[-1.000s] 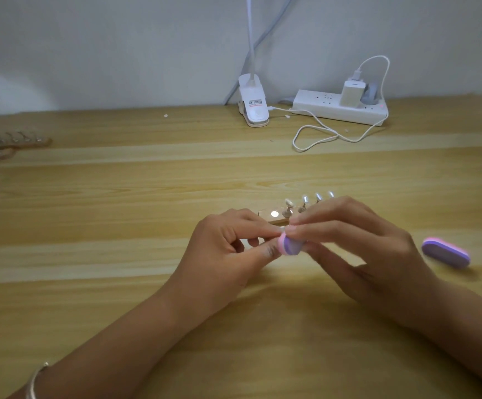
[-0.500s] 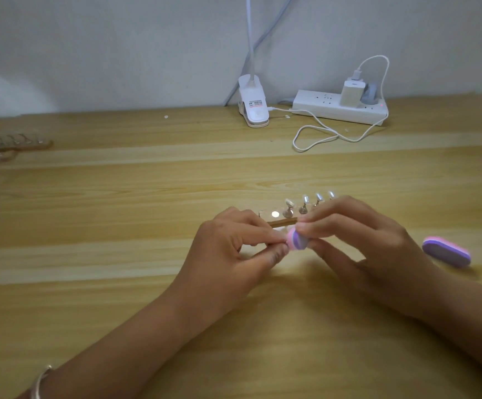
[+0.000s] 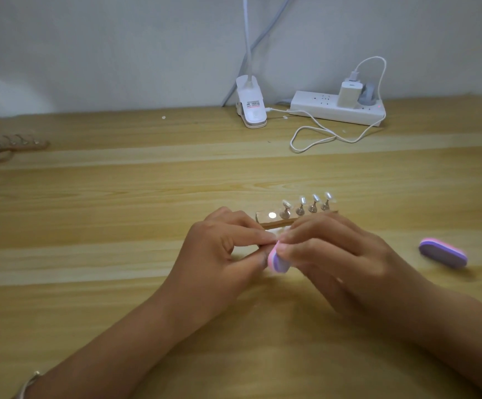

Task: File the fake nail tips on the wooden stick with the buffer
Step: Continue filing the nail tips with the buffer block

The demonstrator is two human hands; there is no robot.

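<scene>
Buffer, layered pink-purple oval, pinched in right hand, left hand pinching nail tip (mostly hidden), wooden stick behind

Clip lamp label: out past the left hand we spot a white sticker with a red strip on the clip lamp base, but the print is too small for us to read.
Power strip: back beyond the right hand, the power strip shows us a small red light at its right end and no lettering we can read.
Readable text: none for us here.
</scene>
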